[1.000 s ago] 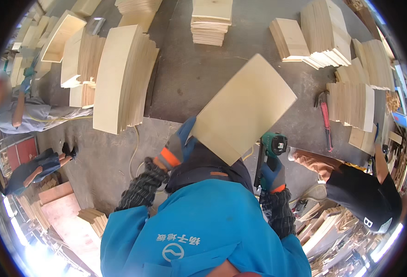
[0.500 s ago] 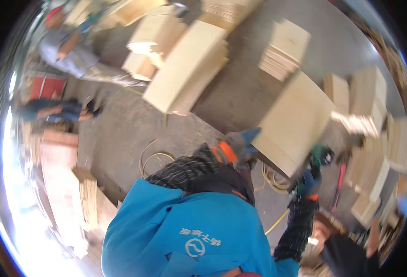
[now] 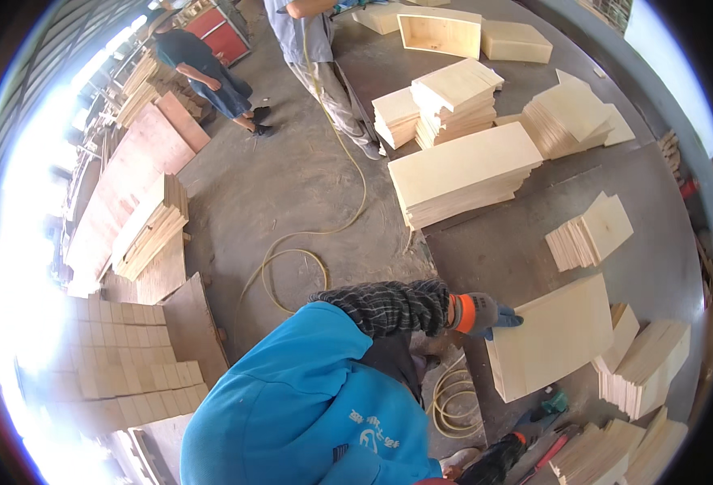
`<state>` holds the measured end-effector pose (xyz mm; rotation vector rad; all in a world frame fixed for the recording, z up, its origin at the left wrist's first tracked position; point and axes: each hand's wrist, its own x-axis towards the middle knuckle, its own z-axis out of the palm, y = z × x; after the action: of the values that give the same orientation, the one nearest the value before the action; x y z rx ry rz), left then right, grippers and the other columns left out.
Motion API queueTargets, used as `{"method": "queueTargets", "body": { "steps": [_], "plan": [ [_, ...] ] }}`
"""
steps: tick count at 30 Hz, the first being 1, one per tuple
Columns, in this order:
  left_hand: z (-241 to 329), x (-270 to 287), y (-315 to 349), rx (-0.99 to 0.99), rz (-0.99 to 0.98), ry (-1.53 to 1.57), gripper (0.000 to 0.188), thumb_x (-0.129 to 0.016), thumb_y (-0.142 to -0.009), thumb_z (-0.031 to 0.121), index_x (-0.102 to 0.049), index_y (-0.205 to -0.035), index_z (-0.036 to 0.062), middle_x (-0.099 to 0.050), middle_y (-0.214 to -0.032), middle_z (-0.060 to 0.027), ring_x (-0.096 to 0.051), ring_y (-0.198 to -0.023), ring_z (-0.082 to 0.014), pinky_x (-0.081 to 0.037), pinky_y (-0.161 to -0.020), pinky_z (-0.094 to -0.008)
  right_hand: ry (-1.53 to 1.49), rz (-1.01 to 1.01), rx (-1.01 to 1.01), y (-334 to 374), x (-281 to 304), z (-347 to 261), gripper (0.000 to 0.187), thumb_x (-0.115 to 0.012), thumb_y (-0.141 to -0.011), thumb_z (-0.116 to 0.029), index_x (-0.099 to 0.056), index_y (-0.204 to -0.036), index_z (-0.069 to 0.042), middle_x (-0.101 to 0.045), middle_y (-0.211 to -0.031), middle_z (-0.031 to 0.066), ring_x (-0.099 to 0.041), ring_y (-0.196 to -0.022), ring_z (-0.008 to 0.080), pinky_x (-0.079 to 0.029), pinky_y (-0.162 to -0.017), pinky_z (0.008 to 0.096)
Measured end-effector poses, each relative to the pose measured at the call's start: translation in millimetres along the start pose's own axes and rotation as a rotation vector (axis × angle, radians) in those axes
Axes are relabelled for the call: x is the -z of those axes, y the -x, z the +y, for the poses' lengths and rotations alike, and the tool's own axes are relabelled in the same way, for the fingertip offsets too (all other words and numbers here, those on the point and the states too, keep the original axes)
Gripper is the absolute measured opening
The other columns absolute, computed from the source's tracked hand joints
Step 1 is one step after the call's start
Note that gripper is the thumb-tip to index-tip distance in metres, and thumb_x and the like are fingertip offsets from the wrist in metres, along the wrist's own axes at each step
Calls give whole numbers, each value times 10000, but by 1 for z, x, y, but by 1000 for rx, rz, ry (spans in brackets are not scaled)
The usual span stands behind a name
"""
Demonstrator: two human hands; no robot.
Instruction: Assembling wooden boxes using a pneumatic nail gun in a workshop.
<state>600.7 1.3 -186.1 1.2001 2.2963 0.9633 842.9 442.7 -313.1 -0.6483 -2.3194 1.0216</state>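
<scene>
A pale rectangular wooden panel [image 3: 554,335] lies on the dark worktable to the right of my body. My left hand [image 3: 486,315], in a grey and blue glove with an orange cuff, grips its left corner, the fingers reaching over the top face. Beyond the panel's near edge, my gloved right hand [image 3: 533,427] is closed on a green hand tool [image 3: 555,402]. The tool's exact kind is hard to make out, and part of my right hand is in shadow. Whether the panel is a single board or the face of a box cannot be told.
Stacks of boards [image 3: 470,174] stand farther along the table, with a smaller stack [image 3: 591,233] beyond the panel. More stacks [image 3: 647,364] crowd its right. A yellow hose [image 3: 457,400] lies coiled by the table. An open wooden box [image 3: 440,34] and two people [image 3: 203,65] are at the far side.
The view has swung round and become sharper, so the table and stacks appear shifted. My left hand stays at the panel's corner; my right hand still holds the green tool.
</scene>
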Motion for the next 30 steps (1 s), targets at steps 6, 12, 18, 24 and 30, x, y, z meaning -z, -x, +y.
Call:
{"method": "queueTargets", "body": {
  "steps": [6, 12, 18, 24, 30],
  "plan": [
    [17, 67, -8, 77, -216, -37, 885, -805, -892, 448, -469, -1632, 98, -428, -1699, -189, -384, -1584, -409, -425, -1234, -464, -411, -24, -146, 47, -3, -153, 693, -759, -1012, -219, -473, -1584, 47, -539, -1594, 216, -534, -1457, 341, -437, -1224, 445],
    [-18, 41, -24, -178, -103, -50, 1063, -964, -701, 115, -462, -1634, 206, -244, -1749, -289, -441, -1521, -492, -520, -1189, -492, 475, -107, 152, 75, -65, -297, 949, -911, -794, -474, -536, -1547, -33, -513, -1581, 269, -461, -1475, 537, -416, -1189, 604],
    [-19, 41, -38, -357, -46, -125, 939, -947, -735, 124, -524, -1574, 104, -306, -1737, -258, -519, -1473, -458, -552, -1159, -484, 727, -152, 67, 69, -98, -280, 1022, -816, -778, -717, -506, -1587, -176, -442, -1665, 122, -377, -1537, 493, -346, -1166, 738],
    [-25, 43, -39, -399, -72, -112, 903, -935, -765, 171, -537, -1568, 65, -358, -1720, -244, -525, -1478, -431, -539, -1174, -469, 651, 22, 163, 65, -112, -270, 1020, -878, -740, -663, -536, -1564, -168, -476, -1637, 122, -409, -1506, 500, -482, -1100, 653],
    [-27, 47, -43, -450, -40, -147, 873, -945, -763, 196, -580, -1547, 79, -435, -1684, -226, -535, -1478, -407, -535, -1177, -457, 663, 34, 162, 67, -114, -273, 925, -890, -752, -645, -639, -1484, -139, -555, -1582, 141, -442, -1494, 494, -533, -1057, 625]
  ]
}}
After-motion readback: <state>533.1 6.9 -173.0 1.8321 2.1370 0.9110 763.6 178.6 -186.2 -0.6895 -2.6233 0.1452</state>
